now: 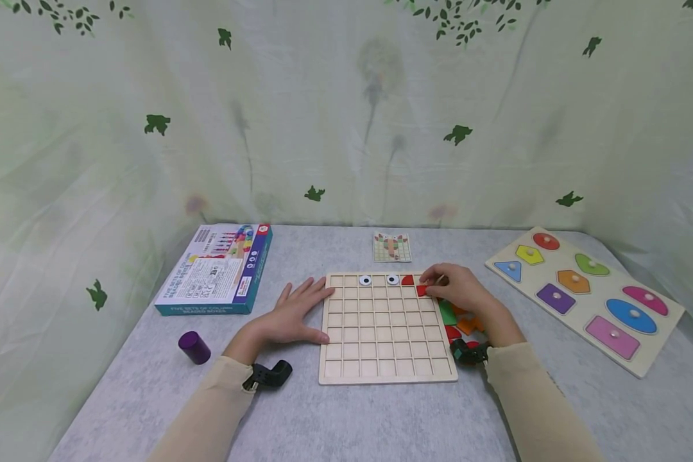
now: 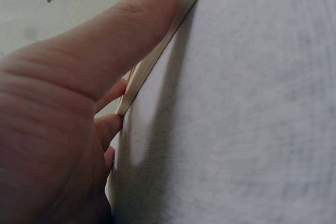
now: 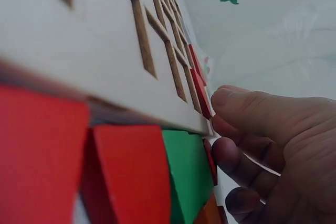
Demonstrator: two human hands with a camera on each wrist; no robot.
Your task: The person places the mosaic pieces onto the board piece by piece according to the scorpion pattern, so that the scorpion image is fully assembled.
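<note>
A wooden grid board (image 1: pixel 388 327) lies in front of me. My left hand (image 1: pixel 285 314) rests at its left edge with fingers spread, the fingertips and thumb touching the rim. At the board's top right corner, the thumb and bent fingers of my right hand (image 1: pixel 462 292) pinch a red square tile (image 1: pixel 421 290) in the last column; the right wrist view shows the fingertips right at this red tile (image 3: pixel 200 93). Also in the top row are a red rounded tile (image 1: pixel 407 280) and two eye tiles (image 1: pixel 365 280). My hand partly covers the corner cell.
Loose red, green (image 1: pixel 447 313) and orange tiles (image 1: pixel 470 324) are heaped against the board's right side. A small pattern card (image 1: pixel 392 248) lies behind the board. A knobbed shape puzzle (image 1: pixel 577 308) is at right; a box (image 1: pixel 213 269) and purple cylinder (image 1: pixel 194 348) are at left.
</note>
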